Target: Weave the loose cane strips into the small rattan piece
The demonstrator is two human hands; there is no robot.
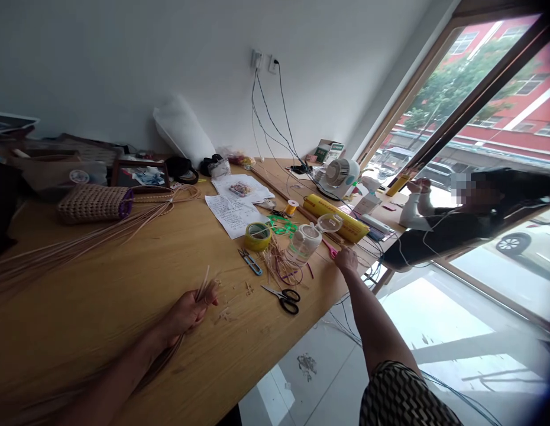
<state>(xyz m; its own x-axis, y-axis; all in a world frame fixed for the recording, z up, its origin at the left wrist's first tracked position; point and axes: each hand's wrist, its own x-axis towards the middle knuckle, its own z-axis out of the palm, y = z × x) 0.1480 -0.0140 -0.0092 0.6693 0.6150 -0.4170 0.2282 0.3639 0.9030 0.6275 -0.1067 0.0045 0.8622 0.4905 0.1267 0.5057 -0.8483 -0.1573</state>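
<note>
My left hand [186, 313] is closed around a bundle of thin tan strands [207, 278]. Their short ends poke up past the thumb, and the long part trails back under my forearm, blurred. Over at the right table edge, my right hand [347, 259] reaches down beside a pink-handled tool [332, 249]. Its fingertips are hidden, so whether it grips anything is unclear. Between the hands lie black-handled scissors [287, 299], blue thread snips [251, 262] and a pile of loose strand offcuts [275, 263].
A woven basket [95, 203] with long loose strands sits at left. Tape [258, 236], a clear bottle [303, 244], a yellow roll [336, 218], papers [233, 213] and a fan [339, 177] crowd the table [168, 254]. Another person [417, 216] sits by the window.
</note>
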